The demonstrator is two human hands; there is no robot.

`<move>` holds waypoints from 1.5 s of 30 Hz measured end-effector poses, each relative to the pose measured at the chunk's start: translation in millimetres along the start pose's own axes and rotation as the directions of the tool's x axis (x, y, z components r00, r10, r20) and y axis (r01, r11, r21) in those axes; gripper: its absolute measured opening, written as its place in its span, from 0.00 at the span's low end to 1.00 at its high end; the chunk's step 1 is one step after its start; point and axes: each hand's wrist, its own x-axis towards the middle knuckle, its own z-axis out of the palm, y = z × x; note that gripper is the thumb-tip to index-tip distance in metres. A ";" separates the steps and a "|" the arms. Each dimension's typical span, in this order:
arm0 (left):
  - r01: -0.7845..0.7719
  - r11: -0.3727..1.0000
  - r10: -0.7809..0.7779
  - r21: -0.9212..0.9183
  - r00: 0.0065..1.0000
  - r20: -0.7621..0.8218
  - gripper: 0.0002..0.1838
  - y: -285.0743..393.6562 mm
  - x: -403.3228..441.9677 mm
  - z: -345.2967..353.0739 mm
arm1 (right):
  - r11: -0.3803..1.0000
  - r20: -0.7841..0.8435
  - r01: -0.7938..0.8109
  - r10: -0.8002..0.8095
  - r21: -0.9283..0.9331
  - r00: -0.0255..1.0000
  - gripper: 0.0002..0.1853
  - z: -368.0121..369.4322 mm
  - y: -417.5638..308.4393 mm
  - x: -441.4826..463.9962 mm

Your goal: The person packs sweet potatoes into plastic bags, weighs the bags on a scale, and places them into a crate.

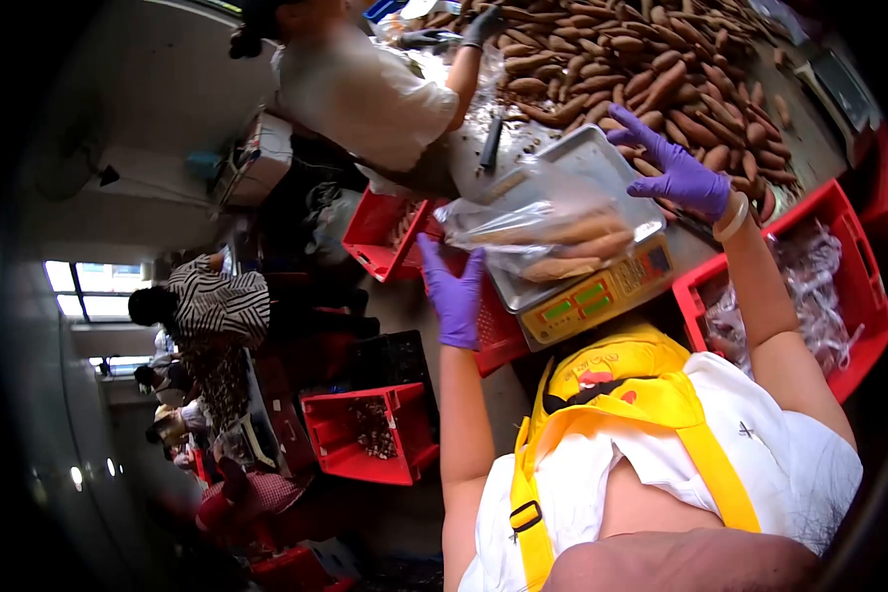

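A clear plastic bag (pixel 523 212) with several long sweet potatoes (pixel 582 252) lies on the metal pan (pixel 594 148) of a weighing scale. The scale's yellow front panel (pixel 597 299) has lit green displays. My left hand (pixel 454 296), in a purple glove, is beside the bag's left end with fingers apart, holding nothing. Over the far right corner of the pan, my right hand (pixel 685 178), also in a purple glove, spreads its fingers beside the sweet potato pile (pixel 651 69) and grips nothing. Whether my left fingertips touch the bag, I cannot tell.
At my right stands a red crate (pixel 853 237) of plastic bags (pixel 809 296). A dark-handled tool (pixel 491 144) lies on the table near a co-worker (pixel 375 99) in gloves. Other red crates (pixel 365 247) stand left, another on the floor (pixel 419 419). More people work farther away.
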 end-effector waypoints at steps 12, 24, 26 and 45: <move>-0.012 0.903 0.004 0.429 1.000 0.018 0.68 7.6 11.4 -6.3 | 0.925 -0.163 -0.044 -0.020 -0.377 0.987 0.58 51.9 -18.4 -10.0; 0.079 0.986 -0.062 -0.145 0.991 0.116 0.15 -57.0 54.1 24.1 | 0.969 -0.377 -0.173 0.095 -0.179 0.921 0.12 102.0 30.9 53.3; 0.584 0.299 0.111 -0.755 0.764 0.635 0.10 51.6 66.1 7.6 | 0.996 -0.380 -0.056 0.078 0.067 0.922 0.12 80.5 3.8 40.0; 0.636 0.437 0.310 -0.636 0.557 0.770 0.32 143.0 10.4 13.6 | 0.249 -0.281 -0.238 -0.155 -0.939 0.947 0.41 82.3 -11.3 15.5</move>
